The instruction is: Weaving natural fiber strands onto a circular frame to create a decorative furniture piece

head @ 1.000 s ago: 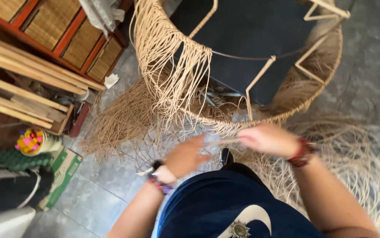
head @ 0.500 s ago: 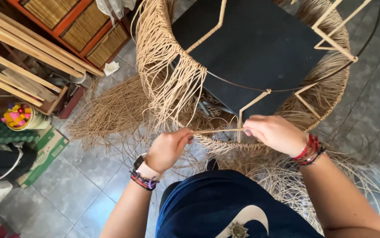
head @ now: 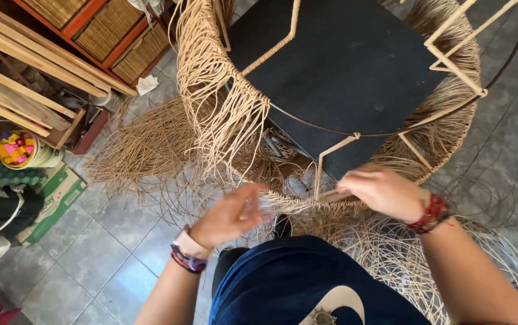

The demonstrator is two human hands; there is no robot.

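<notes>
While the right hand (head: 385,191) pinches a rattan strand (head: 331,195) against the round chair frame (head: 331,159), the blurred left hand (head: 229,215), fingers spread, seems mid-weave; next likely needs 1 taut pull.

We see one package: a flat green and brown cardboard box (head: 54,201) on the floor's left edge.

a weaving workshop: loose rattan strands (head: 144,144), stacked wooden slats (head: 24,66), tiled floor (head: 90,253).
</notes>
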